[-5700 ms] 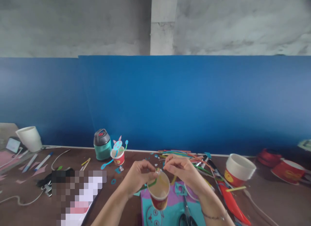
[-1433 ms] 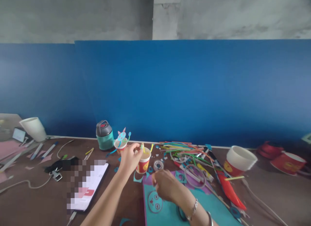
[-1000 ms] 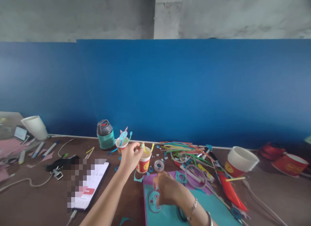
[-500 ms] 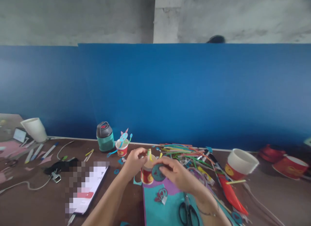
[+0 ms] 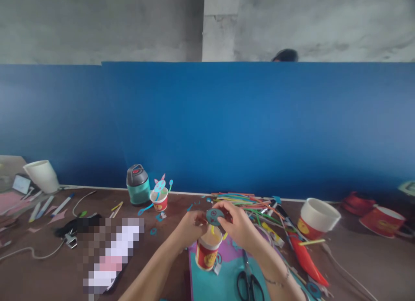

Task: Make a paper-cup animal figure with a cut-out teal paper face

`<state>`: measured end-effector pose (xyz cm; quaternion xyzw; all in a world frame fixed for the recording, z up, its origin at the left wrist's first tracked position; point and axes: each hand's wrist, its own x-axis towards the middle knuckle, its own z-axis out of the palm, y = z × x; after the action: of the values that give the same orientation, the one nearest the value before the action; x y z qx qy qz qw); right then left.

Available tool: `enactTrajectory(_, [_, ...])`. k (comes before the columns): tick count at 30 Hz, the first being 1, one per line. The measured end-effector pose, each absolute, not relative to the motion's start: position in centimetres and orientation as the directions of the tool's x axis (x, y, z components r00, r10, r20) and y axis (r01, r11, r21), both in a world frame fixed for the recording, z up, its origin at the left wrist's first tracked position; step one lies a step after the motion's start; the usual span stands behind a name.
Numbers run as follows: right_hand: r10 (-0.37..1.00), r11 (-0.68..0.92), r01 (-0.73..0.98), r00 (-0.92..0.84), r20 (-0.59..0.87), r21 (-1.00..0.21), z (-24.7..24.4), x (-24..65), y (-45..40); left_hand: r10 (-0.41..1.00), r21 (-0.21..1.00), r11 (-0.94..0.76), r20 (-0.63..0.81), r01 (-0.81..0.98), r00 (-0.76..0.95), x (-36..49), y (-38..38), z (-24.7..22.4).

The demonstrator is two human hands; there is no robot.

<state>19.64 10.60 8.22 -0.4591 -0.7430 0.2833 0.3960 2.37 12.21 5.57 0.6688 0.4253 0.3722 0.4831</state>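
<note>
Right hand [image 5: 238, 225] has raised its pinched paper face [image 5: 213, 214] over the cup [image 5: 206, 254] to the yellow straw [image 5: 212, 229], apparently lining them up; can't tell what left hand [image 5: 188, 229] grips.

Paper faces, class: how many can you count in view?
2: the eared face is above the small cup beside the flask; the round face is in the right hand. Others may be hidden.
</note>
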Motion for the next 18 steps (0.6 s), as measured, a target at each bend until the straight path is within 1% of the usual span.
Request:
enactTrajectory(5, [0.901, 0.424, 0.457, -0.296, 0.316, -0.782, 8.0, 19.8, 10.9, 0.937, 0.959, -0.148, 0.058, 0.241, 0.343, 2.5, 12.2, 5.6])
enactTrajectory(8, [0.9, 0.422, 0.427, -0.3, 0.315, -0.8, 7.7, 19.8, 11.0, 0.928, 0.972, -0.117, 0.033, 0.206, 0.372, 2.5, 12.0, 6.0])
enactTrajectory(12, [0.894, 0.445, 0.456, -0.27, 0.357, -0.771, 7.6, 19.8, 11.2, 0.912, 0.982, -0.084, 0.007, 0.171, 0.409, 2.4, 11.9, 6.0])
enactTrajectory(18, [0.889, 0.456, 0.479, -0.276, 0.365, -0.75, 7.9, 19.7, 11.2, 0.908, 0.971, -0.143, 0.051, 0.193, 0.416, 2.1, 12.5, 4.9])
